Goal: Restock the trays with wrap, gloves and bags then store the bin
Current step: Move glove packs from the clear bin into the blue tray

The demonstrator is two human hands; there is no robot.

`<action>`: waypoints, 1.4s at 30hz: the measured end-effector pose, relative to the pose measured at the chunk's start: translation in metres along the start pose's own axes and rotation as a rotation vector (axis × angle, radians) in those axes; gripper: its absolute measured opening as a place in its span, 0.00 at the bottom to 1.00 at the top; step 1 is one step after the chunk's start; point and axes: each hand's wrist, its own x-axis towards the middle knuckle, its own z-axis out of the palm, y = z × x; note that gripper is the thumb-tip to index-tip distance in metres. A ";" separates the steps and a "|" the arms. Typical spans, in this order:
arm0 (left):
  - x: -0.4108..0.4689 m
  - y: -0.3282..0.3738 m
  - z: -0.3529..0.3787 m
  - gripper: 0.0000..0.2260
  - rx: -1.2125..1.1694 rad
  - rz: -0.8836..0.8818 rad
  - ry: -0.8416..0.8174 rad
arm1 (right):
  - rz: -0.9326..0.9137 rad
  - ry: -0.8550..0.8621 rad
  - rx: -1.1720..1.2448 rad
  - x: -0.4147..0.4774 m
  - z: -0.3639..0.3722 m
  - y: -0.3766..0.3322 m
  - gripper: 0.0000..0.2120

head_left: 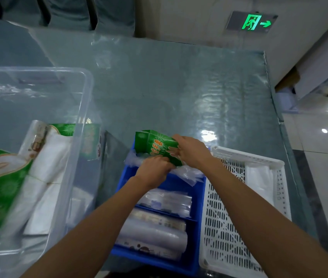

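Note:
A green carton (153,144) with orange print tilts over the far compartment of the blue tray (198,199). My right hand (191,150) grips the carton's right end, and my left hand (155,167) is curled at its lower edge, among clear plastic (187,173) that spills from the tray. The tray's nearer compartments hold clear bags (167,199) and wrap rolls (155,235). At the left, the large clear bin (82,109) contains green packs (2,189) and white bundled bags (48,163).
A white perforated tray (229,221) stands right of the blue one, with a white bag stack (259,181) at its far right. All rest on a table under clear sheeting (179,93). The table edge and tiled floor (319,157) lie to the right.

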 end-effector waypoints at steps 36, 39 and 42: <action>0.022 -0.037 0.013 0.13 -0.555 -0.307 -0.171 | 0.238 -0.008 0.051 -0.057 0.057 0.001 0.18; 0.016 -0.038 0.006 0.09 -0.527 -0.324 -0.085 | 0.255 -0.008 0.042 -0.056 0.056 0.001 0.14; 0.006 -0.041 0.004 0.07 -0.213 -0.226 -0.011 | 0.278 -0.051 0.035 -0.056 0.059 0.000 0.08</action>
